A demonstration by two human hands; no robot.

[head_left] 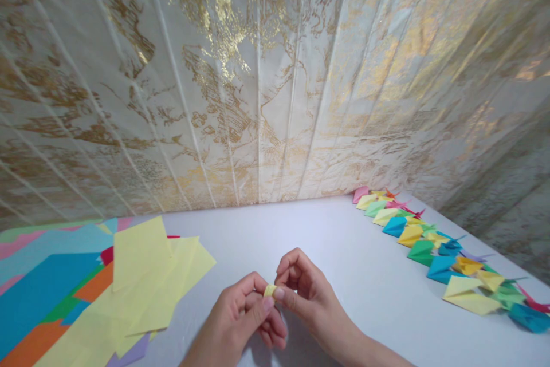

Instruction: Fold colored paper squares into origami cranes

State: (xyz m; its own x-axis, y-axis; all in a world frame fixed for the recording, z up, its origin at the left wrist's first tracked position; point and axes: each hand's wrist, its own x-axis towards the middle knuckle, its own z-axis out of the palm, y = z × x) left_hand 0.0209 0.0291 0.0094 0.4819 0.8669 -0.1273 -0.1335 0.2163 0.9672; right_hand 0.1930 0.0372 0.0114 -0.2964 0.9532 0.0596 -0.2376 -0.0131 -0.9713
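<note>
A small folded piece of yellow paper (270, 290) is held up between my two hands, just above the white table. My left hand (247, 312) pinches it between thumb and fingers, the other fingers curled below. At its right end, the thumb of my right hand (307, 298) touches the paper, with the index finger bent above it. The fingers partly cover the paper, so its full shape is hidden.
Loose sheets of yellow paper (172, 281) overlap blue sheets (43, 287) and other coloured ones on the left. Rows of folded paper cranes (468, 295) in several colours line the right edge of the white table (275, 229). A gold-patterned curtain (258, 98) hangs behind.
</note>
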